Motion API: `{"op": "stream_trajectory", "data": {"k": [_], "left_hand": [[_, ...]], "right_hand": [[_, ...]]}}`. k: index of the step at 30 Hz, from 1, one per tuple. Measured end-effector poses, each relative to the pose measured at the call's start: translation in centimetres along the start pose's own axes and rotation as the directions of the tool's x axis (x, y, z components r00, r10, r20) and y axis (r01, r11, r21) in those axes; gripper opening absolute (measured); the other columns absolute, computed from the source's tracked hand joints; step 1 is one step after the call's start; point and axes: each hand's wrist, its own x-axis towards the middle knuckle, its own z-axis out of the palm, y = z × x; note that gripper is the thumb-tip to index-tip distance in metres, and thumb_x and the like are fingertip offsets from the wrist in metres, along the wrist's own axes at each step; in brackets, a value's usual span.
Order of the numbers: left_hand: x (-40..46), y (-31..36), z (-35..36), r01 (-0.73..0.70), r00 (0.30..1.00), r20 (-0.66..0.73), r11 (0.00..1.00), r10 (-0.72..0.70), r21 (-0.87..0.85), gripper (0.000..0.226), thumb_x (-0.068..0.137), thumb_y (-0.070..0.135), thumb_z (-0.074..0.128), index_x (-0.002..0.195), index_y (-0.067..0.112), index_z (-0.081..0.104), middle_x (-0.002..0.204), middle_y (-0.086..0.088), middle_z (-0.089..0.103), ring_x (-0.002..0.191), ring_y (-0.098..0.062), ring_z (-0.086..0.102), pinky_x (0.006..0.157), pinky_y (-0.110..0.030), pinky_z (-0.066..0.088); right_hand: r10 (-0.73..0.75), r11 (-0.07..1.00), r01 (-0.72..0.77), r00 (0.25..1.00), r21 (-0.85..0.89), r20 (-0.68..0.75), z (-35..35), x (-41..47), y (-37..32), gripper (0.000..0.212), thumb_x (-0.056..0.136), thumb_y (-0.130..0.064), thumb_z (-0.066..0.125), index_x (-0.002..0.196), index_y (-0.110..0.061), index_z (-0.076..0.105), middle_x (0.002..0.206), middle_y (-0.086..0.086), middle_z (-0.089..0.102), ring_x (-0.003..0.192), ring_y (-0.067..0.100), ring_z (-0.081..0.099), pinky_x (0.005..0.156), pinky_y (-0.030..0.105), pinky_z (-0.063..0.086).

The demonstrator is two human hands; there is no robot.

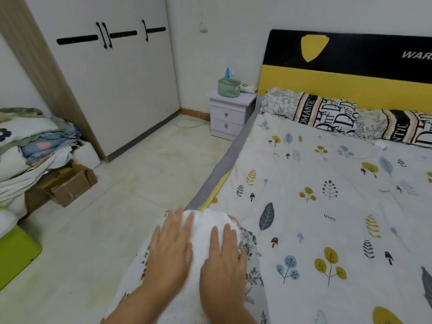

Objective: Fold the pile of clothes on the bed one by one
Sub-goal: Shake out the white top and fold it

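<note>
Two hands: both lie flat, fingers straight, on one white cloth at the near corner of the bed.
Left hand [170, 249]: fingers spread and pointing away toward the far wall. It holds nothing. It only presses down on the left part of the cloth.
Right hand [224, 260]: flat too, fingers straight and close together. It grips nothing. It sits just beside the left hand, a bit nearer to the person.
Cloth [201, 228]: white with tiny dots. It lies right under both palms and runs from the person out past the fingertips. Its long way goes the same way the fingers point.
Far end of cloth: a rounded edge just past the fingertips, close to the bed's side edge.
Flowered cloth [251, 274]: it peeks out from under the dotted one on the right and the left. I cannot tell if it is a separate piece.
Nearer hand: both touch the cloth, so neither has to reach. The left one is closer to the far end.
My guess: the hands are smoothing it flat, and a fold would bring the far end back toward the person.
Bed [327, 183]: a sheet with trees and leaves spreads out to the right.
Pillows [327, 113]: at the far end, well apart from the hands.
</note>
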Motion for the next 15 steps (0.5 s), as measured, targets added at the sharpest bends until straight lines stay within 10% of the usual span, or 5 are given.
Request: {"op": "stream_trajectory", "data": {"k": [4, 7, 12, 15], "left_hand": [[-1.4, -2.5, 4.0, -0.215, 0.952, 0.256, 0.961, 0.167, 0.172, 0.05, 0.099, 0.04, 0.006, 0.145, 0.033, 0.025, 0.153, 0.007, 0.026, 0.144, -0.015, 0.01, 0.108, -0.037, 0.005], [-1.8, -3.3, 4.8, -0.195, 0.947, 0.293, 0.963, 0.134, 0.187, 0.05, 0.099, 0.043, 0.007, 0.148, 0.034, 0.007, 0.153, 0.012, 0.021, 0.144, -0.014, 0.007, 0.108, -0.034, 0.004], [-1.6, -3.0, 4.7, -0.112, 0.891, 0.453, 0.98, 0.026, 0.165, 0.053, 0.098, 0.045, 0.004, 0.144, 0.034, 0.026, 0.141, 0.009, 0.047, 0.134, -0.012, 0.026, 0.107, -0.033, 0.004], [-0.6, -2.6, 4.0, -0.135, 0.925, 0.37, 0.985, 0.086, 0.108, 0.089, 0.072, 0.071, -0.027, 0.147, 0.036, 0.004, 0.155, 0.01, -0.005, 0.14, -0.011, -0.014, 0.113, -0.031, -0.01]], "right_hand": [[-0.074, 0.994, 0.083, 0.99, -0.068, 0.118, 3.5, -1.0, 1.6, 0.058, 0.067, -0.037, 0.043, 0.121, -0.016, 0.044, 0.158, 0.008, 0.008, 0.145, 0.016, -0.008, 0.094, 0.05, 0.025], [-0.053, 0.99, 0.075, 0.982, -0.117, 0.179, 4.1, -1.1, 2.4, 0.057, 0.067, -0.034, 0.033, 0.119, -0.017, 0.047, 0.135, 0.01, 0.054, 0.145, 0.016, -0.01, 0.107, 0.048, 0.01], [0.009, 0.987, 0.029, 0.972, -0.159, 0.234, 4.1, -1.0, 1.8, 0.052, 0.067, -0.038, 0.039, 0.098, -0.021, 0.076, 0.11, 0.006, 0.07, 0.129, 0.025, 0.034, 0.084, 0.052, 0.049], [0.024, 0.979, 0.038, 0.952, -0.198, 0.305, 3.1, -0.4, 1.4, 0.051, 0.045, -0.046, 0.078, 0.091, -0.023, 0.078, 0.104, 0.003, 0.072, 0.105, 0.022, 0.063, 0.066, 0.048, 0.055]]}}
